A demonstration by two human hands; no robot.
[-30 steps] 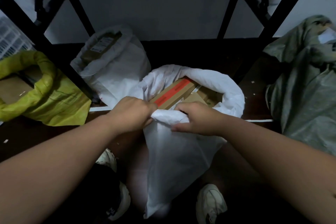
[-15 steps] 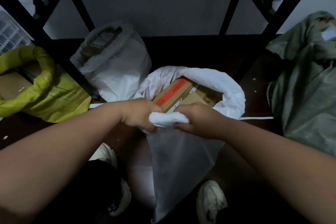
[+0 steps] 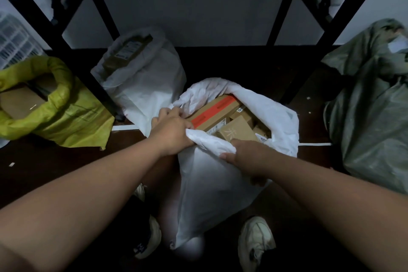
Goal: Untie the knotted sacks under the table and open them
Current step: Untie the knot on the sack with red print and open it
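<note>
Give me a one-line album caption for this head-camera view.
Both hands, left hand and right hand, grip the rolled rim of a white sack open on cardboard boxes.

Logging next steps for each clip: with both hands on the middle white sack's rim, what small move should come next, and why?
Probably roll the near rim outward and down. Both the left hand and right hand grip bunched fabric on the white sack, whose mouth already shows cardboard boxes; the near edge stands unrolled.
</note>
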